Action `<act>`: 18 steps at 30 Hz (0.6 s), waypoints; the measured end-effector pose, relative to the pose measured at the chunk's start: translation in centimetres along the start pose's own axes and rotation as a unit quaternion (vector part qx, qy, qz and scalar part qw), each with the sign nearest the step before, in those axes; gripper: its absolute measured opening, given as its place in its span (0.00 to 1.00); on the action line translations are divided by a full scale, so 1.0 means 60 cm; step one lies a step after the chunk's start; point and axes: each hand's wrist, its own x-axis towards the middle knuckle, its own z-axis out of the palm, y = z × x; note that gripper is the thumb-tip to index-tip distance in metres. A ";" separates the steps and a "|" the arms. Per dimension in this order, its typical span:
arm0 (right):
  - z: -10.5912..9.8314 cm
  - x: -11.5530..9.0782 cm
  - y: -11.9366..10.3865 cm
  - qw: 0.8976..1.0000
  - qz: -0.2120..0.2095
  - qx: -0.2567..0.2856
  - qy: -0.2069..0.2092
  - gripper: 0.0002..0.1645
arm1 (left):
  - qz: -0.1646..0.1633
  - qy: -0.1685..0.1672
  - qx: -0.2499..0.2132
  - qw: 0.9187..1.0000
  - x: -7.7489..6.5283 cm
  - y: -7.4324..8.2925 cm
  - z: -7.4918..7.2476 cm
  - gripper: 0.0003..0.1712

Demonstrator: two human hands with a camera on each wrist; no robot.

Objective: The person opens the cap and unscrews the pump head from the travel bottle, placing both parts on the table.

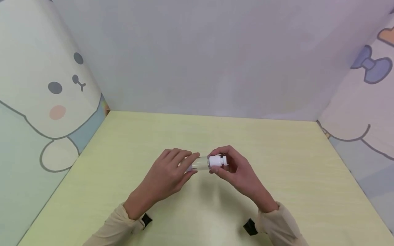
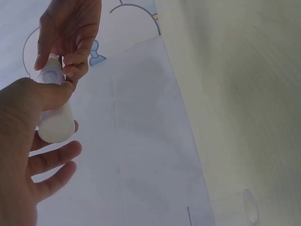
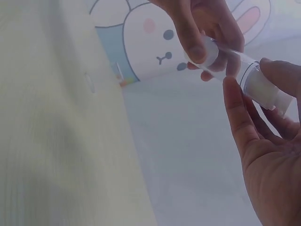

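A small clear bottle (image 1: 201, 163) with a white base (image 2: 56, 128) and a white collar and pump-like top (image 1: 217, 161) is held sideways above the table, between both hands. My left hand (image 1: 168, 172) grips the base end, thumb on the near side and fingers over the far side. My right hand (image 1: 237, 171) pinches the white collar between thumb and fingers, the top pointing right. In the right wrist view the clear body (image 3: 235, 63) shows between the two hands. Fingers hide parts of both ends.
The pale yellow table (image 1: 277, 147) lies beneath the hands. A plain wall (image 1: 197, 61) stands behind it, with cartoon-printed panels (image 1: 27, 68) at both sides. A faint clear cylinder outline (image 2: 250, 207) shows low in the left wrist view; I cannot tell what it is.
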 end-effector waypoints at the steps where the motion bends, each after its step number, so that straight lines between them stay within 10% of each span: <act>1: 0.000 0.001 0.000 1.000 0.002 0.004 0.003 0.20 | -0.002 -0.001 -0.003 1.000 0.001 0.000 -0.001 0.29; 10: 0.002 0.002 0.001 0.999 0.008 0.024 0.023 0.18 | -0.013 0.002 -0.034 0.999 0.004 0.003 0.002 0.30; 18: 0.005 -0.001 0.000 0.999 -0.019 0.018 0.023 0.16 | -0.066 -0.013 -0.168 0.983 -0.002 0.008 -0.005 0.28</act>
